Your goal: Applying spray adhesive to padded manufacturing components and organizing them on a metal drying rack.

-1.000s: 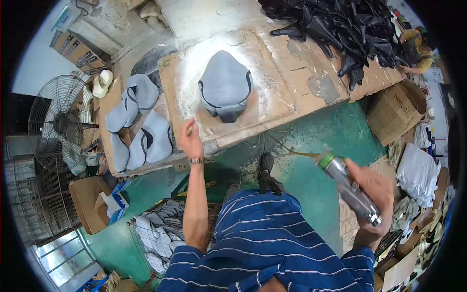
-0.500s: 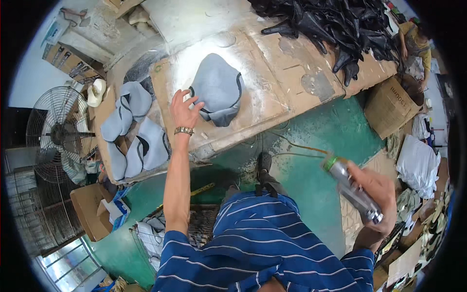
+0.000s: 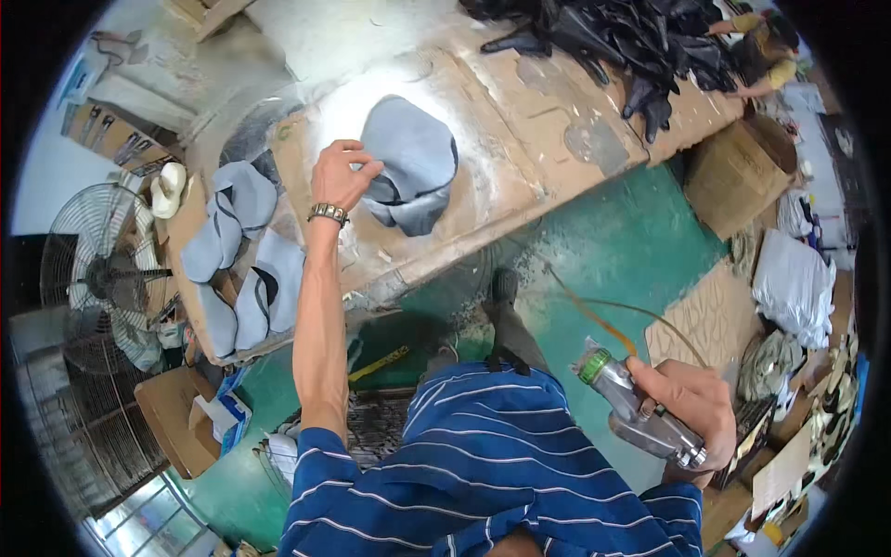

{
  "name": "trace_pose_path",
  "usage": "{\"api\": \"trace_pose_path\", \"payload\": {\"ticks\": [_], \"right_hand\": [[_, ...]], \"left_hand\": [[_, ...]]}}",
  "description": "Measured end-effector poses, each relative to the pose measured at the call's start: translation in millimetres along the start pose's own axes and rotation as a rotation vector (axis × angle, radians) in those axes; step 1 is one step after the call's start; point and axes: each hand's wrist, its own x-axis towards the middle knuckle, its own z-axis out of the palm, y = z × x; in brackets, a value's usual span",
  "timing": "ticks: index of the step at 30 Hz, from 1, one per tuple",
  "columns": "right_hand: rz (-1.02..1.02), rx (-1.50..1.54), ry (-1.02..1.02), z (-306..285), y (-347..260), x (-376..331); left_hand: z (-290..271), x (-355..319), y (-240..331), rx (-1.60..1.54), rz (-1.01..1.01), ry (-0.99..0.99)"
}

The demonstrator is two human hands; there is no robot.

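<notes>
The grey shaped piece (image 3: 410, 165) is a soft, domed panel of blue-grey material, smooth on its upper face, with a darker folded edge and an opening along its lower side. It lies on the worktop (image 3: 520, 121) directly beside the left hand (image 3: 342, 176), whose fingers curl onto the piece's left edge; the grip there is narrow, pinching or pressing that edge. The piece's long axis runs roughly from the upper rim of the worktop down toward the person, with the rounded end pointing away and the folded opening facing the near edge.

The right hand (image 3: 691, 408) is low and well apart from the piece, its grip closed around a metal spray gun (image 3: 640, 413) with a green cap; the nozzle end points up and to the left, and a thin amber hose (image 3: 603, 311) leads off from it.

The worktop is covered in brown cardboard, whitened with powdery overspray around the piece. Left of the left hand lie more grey pieces (image 3: 237, 260) in a cluster. Beyond, at the far end, sits a heap of black pieces (image 3: 613, 37). The floor (image 3: 631, 241) is green. A caged fan (image 3: 102, 278) stands far left, and a cardboard box (image 3: 738, 176) stands at the right.
</notes>
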Motion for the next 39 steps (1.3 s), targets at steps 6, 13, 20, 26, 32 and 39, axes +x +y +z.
{"api": "trace_pose_path", "payload": {"ticks": [6, 13, 20, 26, 32, 39], "right_hand": [[-0.016, 0.125, -0.126, -30, 36, 17], [-0.041, 0.203, -0.194, -63, 97, 34], [0.015, 0.325, -0.076, -68, 155, 25], [0.191, 0.299, 0.022, -69, 177, 5], [0.326, 0.304, 0.157, -61, 179, -7], [0.296, 0.247, 0.029, -67, 178, -5]], "left_hand": [[-4, 15, 3, -0.028, -0.126, -0.201], [-23, 61, 60, 0.000, -0.061, -0.262], [-33, 190, 167, 0.145, 0.290, 0.031], [49, 207, 227, 0.215, 0.415, 0.277], [262, 158, 202, 0.446, 0.186, -0.042], [314, 78, 190, -0.115, -0.159, -0.125]]}}
